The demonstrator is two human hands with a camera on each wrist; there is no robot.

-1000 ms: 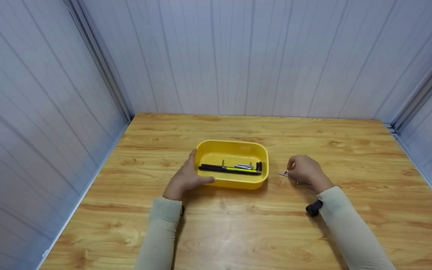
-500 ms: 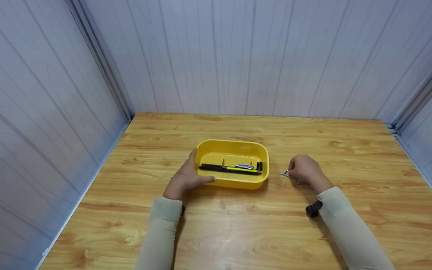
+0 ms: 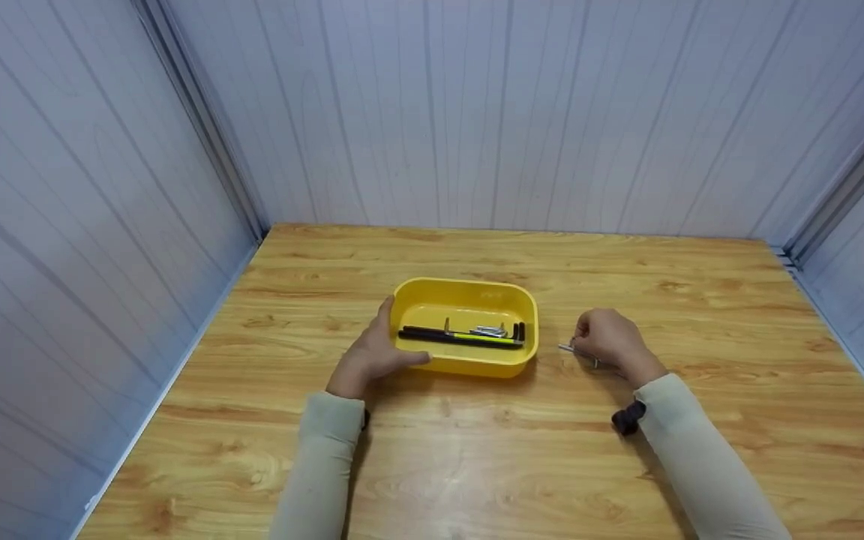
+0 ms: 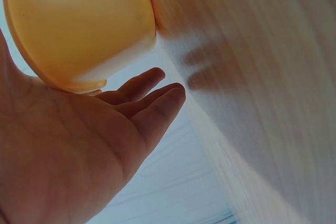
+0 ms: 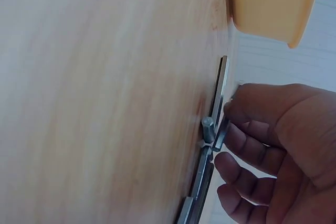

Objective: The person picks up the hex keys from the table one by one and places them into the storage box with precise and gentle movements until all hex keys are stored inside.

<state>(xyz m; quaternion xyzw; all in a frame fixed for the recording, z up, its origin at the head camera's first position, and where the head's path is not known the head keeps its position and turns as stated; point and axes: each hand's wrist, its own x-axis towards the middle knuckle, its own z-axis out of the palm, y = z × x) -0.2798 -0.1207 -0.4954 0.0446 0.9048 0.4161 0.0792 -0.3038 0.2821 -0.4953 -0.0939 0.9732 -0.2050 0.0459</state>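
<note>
"What is the left hand (image 3: 373,355) doing?"

"It is resting against the left end of a yellow, round-cornered plastic bin (image 3: 469,367), its thumb lying along the near wall. In the left wrist view its fingers are extending nearly straight, some pointing past the bin."

"And the right hand (image 3: 610,337)?"

"That one is hovering low, just right of the bin. In the right wrist view, its thumb and forefinger are pinching a short dark-grey metal rod (image 5: 220,138), while the other fingers are bending loosely."

"What is lying beside it?"

"A long, straight-sided silver metal rod (image 5: 220,88) is pointing toward the bin, and a short silver metal stub (image 5: 208,129) is standing up next to it. More slim grey metal rods (image 5: 199,176) are lying farther from the bin. I cannot tell which pieces are joined."

"And inside the bin?"

"Long black metal hex keys (image 3: 421,336) are lying lengthwise, their short arms turning up at the bin's right end. A bright yellow-green bar (image 3: 469,337) is lying along them, and small silver metal hex keys (image 3: 486,331) are grouping toward that same end."

"What is the bin standing on?"

"A brown wood-grain table (image 3: 432,465), with pale panelled walls (image 3: 477,112) rising behind the bin."
</note>
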